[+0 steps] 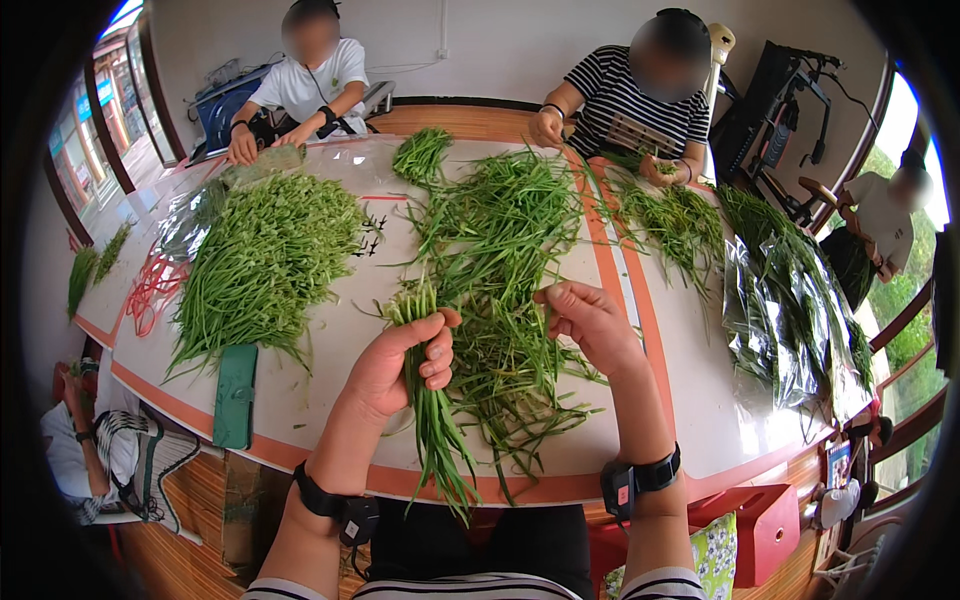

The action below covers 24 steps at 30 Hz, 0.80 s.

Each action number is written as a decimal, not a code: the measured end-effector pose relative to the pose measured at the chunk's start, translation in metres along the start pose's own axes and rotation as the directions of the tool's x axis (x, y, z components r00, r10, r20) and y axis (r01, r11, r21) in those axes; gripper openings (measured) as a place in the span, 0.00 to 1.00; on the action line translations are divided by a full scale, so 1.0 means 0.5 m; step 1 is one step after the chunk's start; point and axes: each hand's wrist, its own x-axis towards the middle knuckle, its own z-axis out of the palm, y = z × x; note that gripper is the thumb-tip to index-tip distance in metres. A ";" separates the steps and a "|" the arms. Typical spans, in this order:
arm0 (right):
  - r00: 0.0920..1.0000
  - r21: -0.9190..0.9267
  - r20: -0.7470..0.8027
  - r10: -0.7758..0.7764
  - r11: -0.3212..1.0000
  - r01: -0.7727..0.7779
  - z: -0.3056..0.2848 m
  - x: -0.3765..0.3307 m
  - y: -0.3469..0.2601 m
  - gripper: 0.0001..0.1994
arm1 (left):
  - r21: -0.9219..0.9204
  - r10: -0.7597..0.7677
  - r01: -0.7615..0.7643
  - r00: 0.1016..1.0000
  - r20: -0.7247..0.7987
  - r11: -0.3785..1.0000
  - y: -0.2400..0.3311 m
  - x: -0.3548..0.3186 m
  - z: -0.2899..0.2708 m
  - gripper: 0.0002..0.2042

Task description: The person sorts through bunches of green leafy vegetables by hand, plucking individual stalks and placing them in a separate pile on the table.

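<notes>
My left hand (pixel 398 362) is wrapped round a bunch of garlic chives (pixel 438 440). The pale cut ends stand up above the fist, and the green leaves hang down over the near edge of the table. To its right, my right hand (pixel 598 325) is raised with thumb and forefinger pinched together; whether a thin stalk sits in them I cannot make out. Loose chives (pixel 510 215) lie in a long heap between and beyond my hands. At the left is a big, tidier pile of chives (pixel 265 245), its pale ends pointing away from me.
A green phone case (pixel 235 395) lies near the front left edge, with red ties (pixel 152 290) behind it. Clear plastic bags with chives (pixel 790 300) are at the right. Two people sit across the table, one handling chives (pixel 665 205). Another person is at the lower left.
</notes>
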 end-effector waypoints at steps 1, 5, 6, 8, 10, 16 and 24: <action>0.996 -0.198 0.039 -0.077 0.977 0.083 0.015 0.003 0.014 0.14 | 0.024 -0.003 0.003 1.000 0.001 1.000 0.001 0.001 0.002 0.10; 0.976 -0.378 0.219 -0.024 0.920 0.107 0.073 -0.010 0.036 0.13 | 0.103 -0.015 0.026 0.994 -0.107 0.994 -0.002 0.008 0.005 0.13; 0.972 -0.318 0.236 -0.002 0.945 0.079 0.082 -0.014 0.044 0.13 | 0.153 0.008 0.016 0.988 -0.155 0.988 -0.006 0.008 0.011 0.13; 0.970 -0.311 0.241 -0.025 0.945 0.101 0.097 -0.021 0.039 0.12 | 0.182 -0.010 0.041 0.986 -0.166 0.982 -0.006 0.009 0.011 0.12; 0.972 -0.310 0.233 -0.042 0.944 0.115 0.104 -0.024 0.037 0.11 | 0.202 -0.019 0.053 0.985 -0.169 0.978 -0.007 0.008 0.009 0.12; 0.961 -0.445 0.276 -0.003 0.886 0.130 0.105 -0.024 0.038 0.12 | 0.212 0.052 -0.014 0.984 -0.173 0.977 -0.013 0.013 0.002 0.14; 0.929 -0.397 0.357 0.096 0.916 0.058 0.093 -0.020 0.048 0.14 | 0.134 0.109 -0.087 0.981 -0.159 0.987 -0.006 0.018 -0.019 0.13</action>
